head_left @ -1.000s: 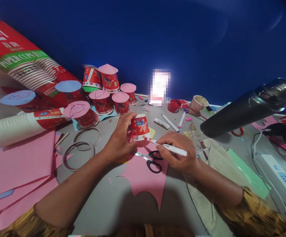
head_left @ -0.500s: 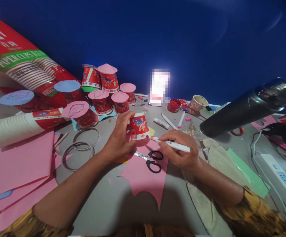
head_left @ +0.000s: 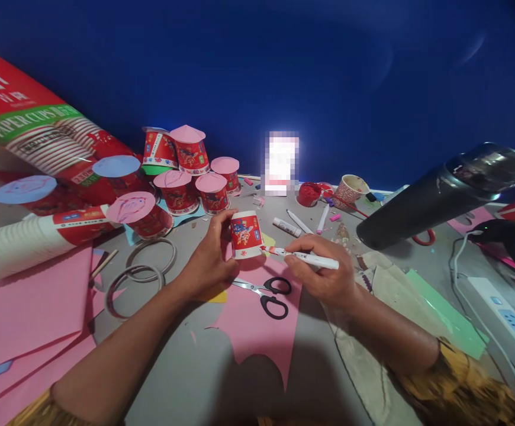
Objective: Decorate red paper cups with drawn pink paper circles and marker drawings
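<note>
My left hand [head_left: 213, 254] grips a red printed paper cup [head_left: 246, 234] by its left side. The cup is upside down, with its white rim band at the bottom and small red marks on that band. Between the fingers of my right hand [head_left: 324, 269] is a white marker pen [head_left: 313, 259], its red tip at the lower right of the cup's band. Below them, black-handled scissors [head_left: 266, 290] lie on a cut sheet of pink paper [head_left: 261, 331].
Several decorated cups with paper tops [head_left: 139, 213] stand at the left, near a cup stack [head_left: 13, 245] and pink sheets [head_left: 31, 313]. Tape rings [head_left: 135, 290] lie closer. Loose markers [head_left: 299, 222], a black flask [head_left: 417, 204], a cloth [head_left: 382, 319] and a power strip [head_left: 506, 319] are rightward.
My left hand has turned the cup, so a different part of its print faces me. The marker stays at the band. The whole view has shifted slightly.
</note>
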`<state>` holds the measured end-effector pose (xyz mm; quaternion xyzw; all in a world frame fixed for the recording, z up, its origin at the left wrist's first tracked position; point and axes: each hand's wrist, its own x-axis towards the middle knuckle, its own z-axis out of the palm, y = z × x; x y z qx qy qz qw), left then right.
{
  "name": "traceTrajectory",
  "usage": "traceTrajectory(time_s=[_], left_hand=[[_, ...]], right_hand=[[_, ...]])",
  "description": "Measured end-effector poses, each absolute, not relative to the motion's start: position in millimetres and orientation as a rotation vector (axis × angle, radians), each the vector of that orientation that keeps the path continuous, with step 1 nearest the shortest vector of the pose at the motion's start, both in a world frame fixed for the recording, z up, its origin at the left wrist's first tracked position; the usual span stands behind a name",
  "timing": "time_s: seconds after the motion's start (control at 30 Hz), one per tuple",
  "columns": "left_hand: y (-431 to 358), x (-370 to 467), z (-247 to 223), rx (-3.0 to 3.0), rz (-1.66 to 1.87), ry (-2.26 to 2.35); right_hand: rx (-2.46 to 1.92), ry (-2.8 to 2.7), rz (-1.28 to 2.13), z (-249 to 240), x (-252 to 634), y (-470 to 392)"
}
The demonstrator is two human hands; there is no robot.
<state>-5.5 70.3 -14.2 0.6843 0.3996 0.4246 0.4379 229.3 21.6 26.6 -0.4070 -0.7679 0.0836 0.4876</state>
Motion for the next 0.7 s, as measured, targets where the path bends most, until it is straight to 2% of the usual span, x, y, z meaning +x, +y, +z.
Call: traceTrajectory(time_s=[0.27,0.7], left_hand=[[70.3,-5.2,-10.9,1.753,1.049,1.016],[72.6,-5.7,-12.9,1.831,1.074,0.993]], right_hand=[[-0.858,-1.897,0.232,25.0,227.5,23.6],[-0.875,-1.900,0.216,23.2,227.2,23.8]])
